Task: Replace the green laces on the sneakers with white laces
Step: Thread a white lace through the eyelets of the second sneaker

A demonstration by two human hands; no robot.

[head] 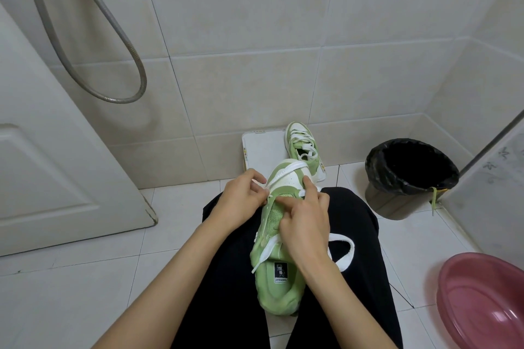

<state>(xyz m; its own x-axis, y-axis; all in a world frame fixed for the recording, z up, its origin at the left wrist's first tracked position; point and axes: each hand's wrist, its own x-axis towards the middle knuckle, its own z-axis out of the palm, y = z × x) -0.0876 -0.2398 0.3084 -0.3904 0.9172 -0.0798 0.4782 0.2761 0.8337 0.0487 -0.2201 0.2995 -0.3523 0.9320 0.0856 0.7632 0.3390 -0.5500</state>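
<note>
At your far left stands a white panelled door [56, 164], and beside it a grey shower hose [113, 37] hangs in a loop against the tiled wall. Your left hand [241, 195] sits at the left edge of the green sneaker [278, 278], its fingers curled and pinching the white lace [350, 252] close to the eyelets. The sneaker lies across your lap on black trousers [226, 278], toe pointing away from you and the opening towards you. Your right hand [306, 224] rests over the tongue; its thumb and curled fingers grip the same lace on the right side, with the forefinger reaching up towards the toe cap. A slack loop of that lace falls over your right thigh.

Beyond the toe, a second green sneaker [303, 147], threaded with white lace, stands on a flat white board [261, 147] against the wall. Further right is a bin [408, 176] lined with a black bag, and a green lace [433, 198] dangles over its near rim. At your far right, a pink basin [482, 300] sits on the floor tiles.
</note>
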